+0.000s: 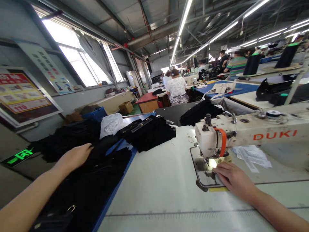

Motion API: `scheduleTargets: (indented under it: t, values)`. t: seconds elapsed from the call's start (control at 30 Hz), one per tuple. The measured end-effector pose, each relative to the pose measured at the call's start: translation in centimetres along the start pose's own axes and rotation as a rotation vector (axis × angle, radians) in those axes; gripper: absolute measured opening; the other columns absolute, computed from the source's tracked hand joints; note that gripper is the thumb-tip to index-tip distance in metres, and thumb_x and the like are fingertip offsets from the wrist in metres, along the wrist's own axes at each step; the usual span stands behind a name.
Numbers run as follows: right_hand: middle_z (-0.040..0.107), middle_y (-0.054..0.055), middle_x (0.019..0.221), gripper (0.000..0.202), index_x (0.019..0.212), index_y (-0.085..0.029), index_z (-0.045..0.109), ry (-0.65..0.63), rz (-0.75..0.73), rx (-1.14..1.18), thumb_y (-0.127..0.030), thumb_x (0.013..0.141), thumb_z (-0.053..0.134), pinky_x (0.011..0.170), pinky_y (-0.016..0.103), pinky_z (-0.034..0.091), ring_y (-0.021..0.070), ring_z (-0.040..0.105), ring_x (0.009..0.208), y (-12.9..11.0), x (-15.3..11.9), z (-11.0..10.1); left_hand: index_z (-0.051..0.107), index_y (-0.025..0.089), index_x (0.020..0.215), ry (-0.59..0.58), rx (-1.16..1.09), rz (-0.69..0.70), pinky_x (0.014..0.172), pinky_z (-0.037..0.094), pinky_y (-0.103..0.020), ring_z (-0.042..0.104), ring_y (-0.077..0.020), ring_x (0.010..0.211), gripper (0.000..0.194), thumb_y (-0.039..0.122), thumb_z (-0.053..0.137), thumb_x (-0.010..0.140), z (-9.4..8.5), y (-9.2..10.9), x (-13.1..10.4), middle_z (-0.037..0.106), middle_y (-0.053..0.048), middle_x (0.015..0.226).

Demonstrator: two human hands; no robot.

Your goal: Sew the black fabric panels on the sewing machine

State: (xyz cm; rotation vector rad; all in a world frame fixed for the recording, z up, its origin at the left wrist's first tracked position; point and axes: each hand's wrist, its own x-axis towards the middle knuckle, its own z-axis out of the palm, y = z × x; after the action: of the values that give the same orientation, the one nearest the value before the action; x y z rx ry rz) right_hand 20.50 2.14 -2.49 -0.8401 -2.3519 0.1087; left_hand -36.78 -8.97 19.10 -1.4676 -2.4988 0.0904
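Note:
My left hand (78,156) reaches out over the dark fabric pile (94,177) at the left, its fingers closed at the edge of black cloth; what they grip is hard to make out. At the right, my right hand (230,175) rests by the needle area of a white sewing machine (243,129), fingertips close together beside the lit metal plate (202,167). Anything between those fingertips is too small to tell. A stack of black pieces (153,132) lies on the white table (154,180), left of the machine.
White strips (253,156) lie under the machine arm. Another black stack (201,111) sits behind it. A white plastic bag (112,125) is beside the left pile. Thread cones (252,64) stand at the back right. A seated person (176,87) is farther ahead.

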Motion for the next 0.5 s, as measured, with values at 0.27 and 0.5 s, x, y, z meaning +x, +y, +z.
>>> scheduleTargets:
  t: [0.27,0.5]
  values:
    - [0.070,0.008,0.094,0.027,0.097,-0.024,0.072,-0.007,-0.036,0.015,-0.021,0.093,0.045,0.075,0.036,0.054,0.0227,0.064,0.085,0.9,-0.4,0.3,0.074,0.027,0.095,-0.101,-0.165,0.165,0.103,0.043,-0.040,0.062,-0.0324,0.113,0.050,0.062,0.046,0.073,2.6,2.5,-11.0,0.071,-0.006,0.116]
    - [0.069,0.009,0.095,0.027,0.098,-0.022,0.072,-0.012,-0.042,0.028,-0.021,0.094,0.046,0.078,0.037,0.054,0.0229,0.064,0.089,0.8,-0.4,0.2,0.074,0.026,0.079,-0.196,-0.290,0.031,0.095,0.049,-0.032,0.065,-0.0311,0.104,0.055,0.070,0.043,0.067,0.2,2.4,-10.0,0.075,-0.005,0.097]
